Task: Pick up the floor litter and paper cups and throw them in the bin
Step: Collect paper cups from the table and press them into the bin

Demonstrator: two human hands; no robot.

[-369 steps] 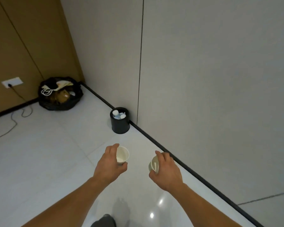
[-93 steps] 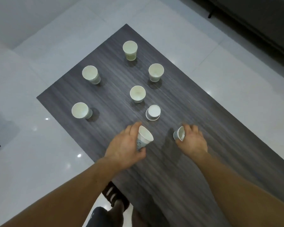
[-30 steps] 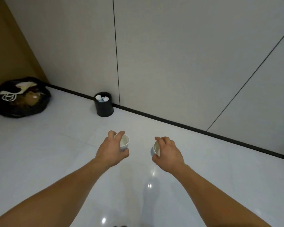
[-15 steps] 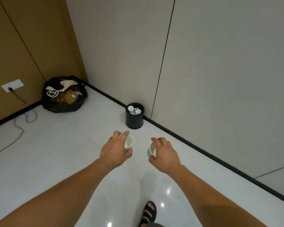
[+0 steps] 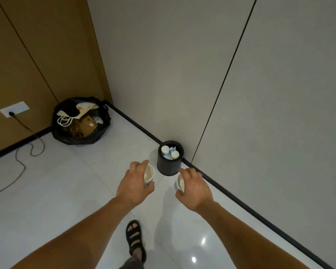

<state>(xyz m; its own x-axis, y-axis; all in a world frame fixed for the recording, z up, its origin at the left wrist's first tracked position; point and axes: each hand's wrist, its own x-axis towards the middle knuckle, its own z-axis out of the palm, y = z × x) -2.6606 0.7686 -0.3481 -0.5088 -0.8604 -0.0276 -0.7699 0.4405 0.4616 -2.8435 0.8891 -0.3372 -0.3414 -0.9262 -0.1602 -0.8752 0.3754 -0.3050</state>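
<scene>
A small black bin (image 5: 169,166) stands on the white floor against the grey wall, with paper cups and blue scraps inside it. My left hand (image 5: 133,185) grips a white paper cup (image 5: 149,173), its mouth facing the bin. My right hand (image 5: 194,188) holds a second white paper cup (image 5: 179,183), tilted on its side. Both hands are held out just short of the bin, one on each side of it.
A full black rubbish bag (image 5: 80,121) sits in the corner at the left. A wall socket (image 5: 14,109) with a black cable (image 5: 19,162) trailing over the floor is further left. A black skirting strip (image 5: 241,202) runs along the wall. My sandalled foot (image 5: 135,239) is below.
I have walked closer to the bin, which now sits just beyond my hands. Both hands still hold their cups.
</scene>
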